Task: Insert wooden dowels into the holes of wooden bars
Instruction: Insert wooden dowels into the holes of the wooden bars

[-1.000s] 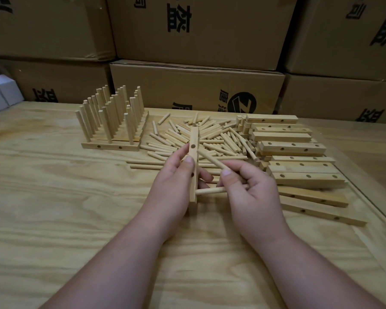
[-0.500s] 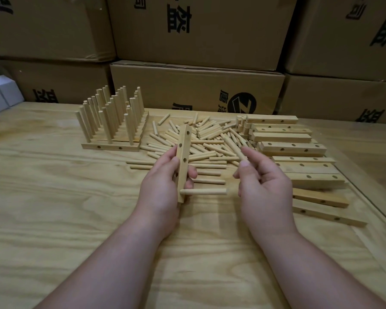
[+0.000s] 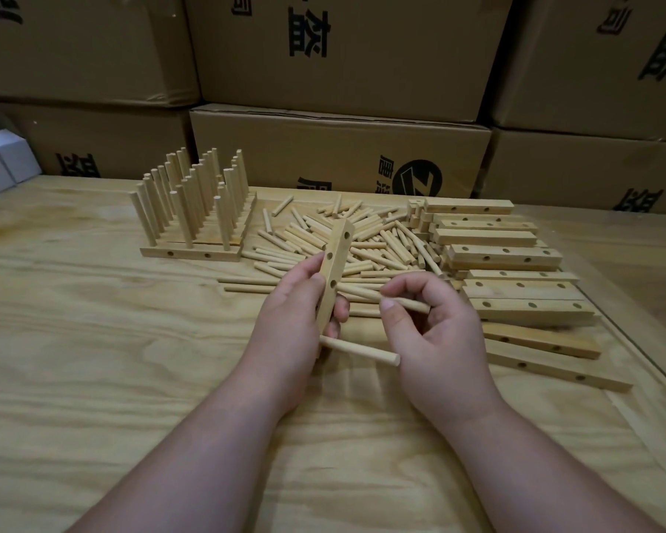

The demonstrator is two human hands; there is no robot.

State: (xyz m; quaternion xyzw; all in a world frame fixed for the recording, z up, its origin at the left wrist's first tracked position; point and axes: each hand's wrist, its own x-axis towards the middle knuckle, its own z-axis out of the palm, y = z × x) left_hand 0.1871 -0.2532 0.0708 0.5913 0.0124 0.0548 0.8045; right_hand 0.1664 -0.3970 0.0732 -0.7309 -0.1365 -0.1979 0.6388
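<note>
1. The left hand (image 3: 293, 313) grips a wooden bar (image 3: 333, 277) and holds it almost upright over the table (image 3: 93, 359), with the drilled face turned to the right. Three holes show empty on this face.
2. One dowel (image 3: 358, 350) is already seated in the lowest hole of the bar and sticks out to the right, with its free end near the right hand (image 3: 435, 340).
3. The right hand pinches a second dowel (image 3: 381, 296) between thumb and fingers; it lies nearly level, and its left tip is just beside the next hole of the bar.
4. The step in hand looks like the entering of this second dowel. To do it well, the person should keep the dowel in line with the hole's axis, so square to the drilled face, and not tilted.
5. The left hand should hold the bar firm from behind, so the push does not turn it.
6. The push is better straight and steady. A small twist may help if the fit is tight.
7. The seated dowel below is close, so the right fingers should stay above it and not knock it.
8. More loose dowels (image 3: 362, 244) lie in a pile behind the hands, plain bars (image 3: 504, 255) are stacked to the right, and finished bars (image 3: 193, 232) with upright dowels stand to the left.
</note>
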